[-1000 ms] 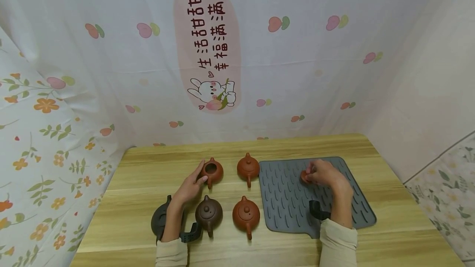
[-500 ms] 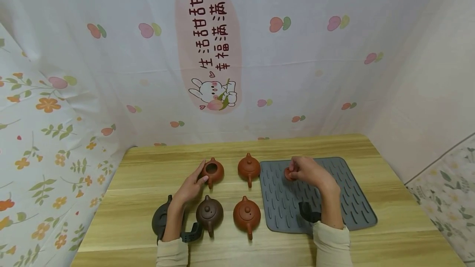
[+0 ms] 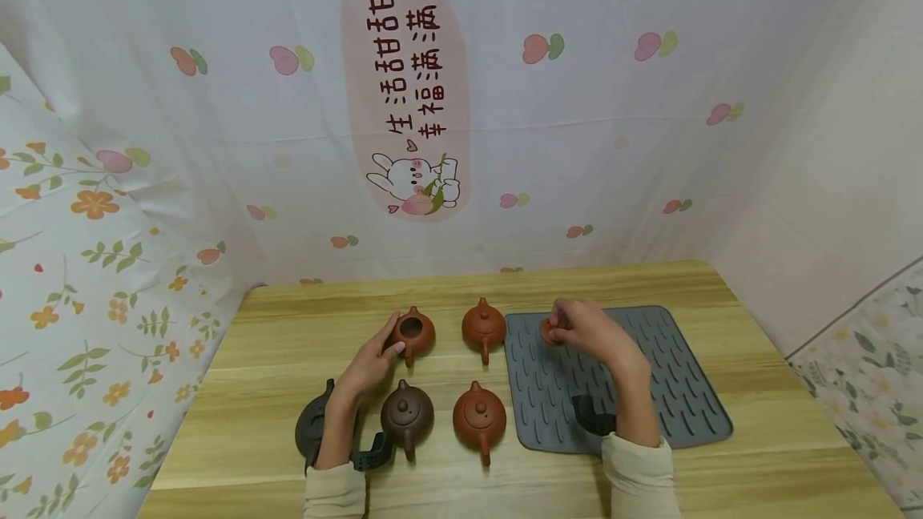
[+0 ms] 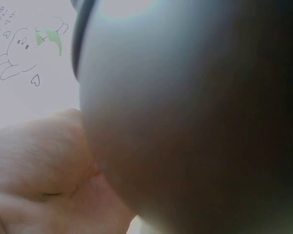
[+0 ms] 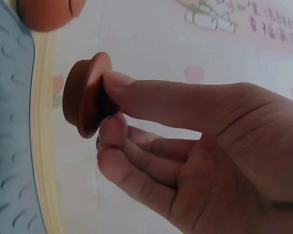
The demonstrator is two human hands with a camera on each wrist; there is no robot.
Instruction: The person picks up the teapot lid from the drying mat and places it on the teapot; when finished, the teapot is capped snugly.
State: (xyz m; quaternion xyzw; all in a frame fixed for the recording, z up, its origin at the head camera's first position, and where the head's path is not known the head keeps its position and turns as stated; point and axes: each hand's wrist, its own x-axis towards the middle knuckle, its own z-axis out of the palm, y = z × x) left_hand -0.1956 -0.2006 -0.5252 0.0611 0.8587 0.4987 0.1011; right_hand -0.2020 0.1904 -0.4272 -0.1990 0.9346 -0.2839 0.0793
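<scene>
My left hand point(image 3: 369, 364) holds the reddish-brown teapot point(image 3: 427, 336) at the back left, its thumb and fingers spread around the left side. This teapot has no lid on, and its round opening shows dark. Over the grey mat, my right hand point(image 3: 591, 333) pinches a reddish-brown teapot lid point(image 3: 546, 331). In the right wrist view the lid point(image 5: 77, 97) is tilted on its side, with thumb and fingertips at its knob. A large dark rounded surface point(image 4: 185, 122) fills most of the left wrist view, beside part of the left hand point(image 4: 39, 165).
Two lidded reddish-brown teapots, one at the back point(image 3: 483, 325) and one in front point(image 3: 479, 416), stand left of the grey ridged mat point(image 3: 692, 415). A dark brown teapot point(image 3: 407, 416) and a black one point(image 3: 312, 426) stand near the left forearm, which partly covers the black one.
My right hand has carried the lid leftward across the mat, toward its left edge. The left hand stays on the lidless teapot.
</scene>
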